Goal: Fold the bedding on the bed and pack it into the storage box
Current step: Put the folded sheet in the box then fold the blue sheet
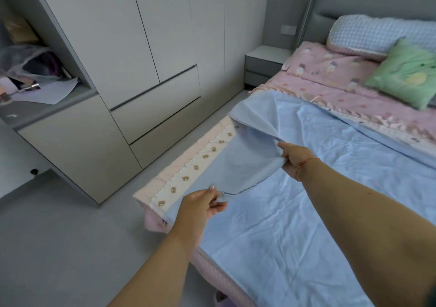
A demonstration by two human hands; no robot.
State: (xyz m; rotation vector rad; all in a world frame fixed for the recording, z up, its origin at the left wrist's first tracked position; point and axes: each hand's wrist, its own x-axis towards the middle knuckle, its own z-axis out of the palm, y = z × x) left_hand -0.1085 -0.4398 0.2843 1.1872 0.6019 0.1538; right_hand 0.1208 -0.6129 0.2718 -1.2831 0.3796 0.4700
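A light blue sheet point(318, 200) lies spread over the near part of the bed. Its left edge is lifted off the mattress. My left hand point(205, 204) pinches the near part of that edge. My right hand point(295, 159), with a red string on the wrist, grips the edge farther up, so a flap of blue cloth hangs between the two hands. Under the raised flap a pink and white border with gold heart shapes point(200, 162) shows along the bed's side. No storage box is in view.
A pink patterned quilt point(342, 87) covers the head of the bed, with a green cushion point(405, 73) and a blue checked pillow point(377, 32) on it. A grey nightstand point(264, 68) and pale wardrobe point(146, 58) stand left. Grey floor point(59, 236) runs beside the bed.
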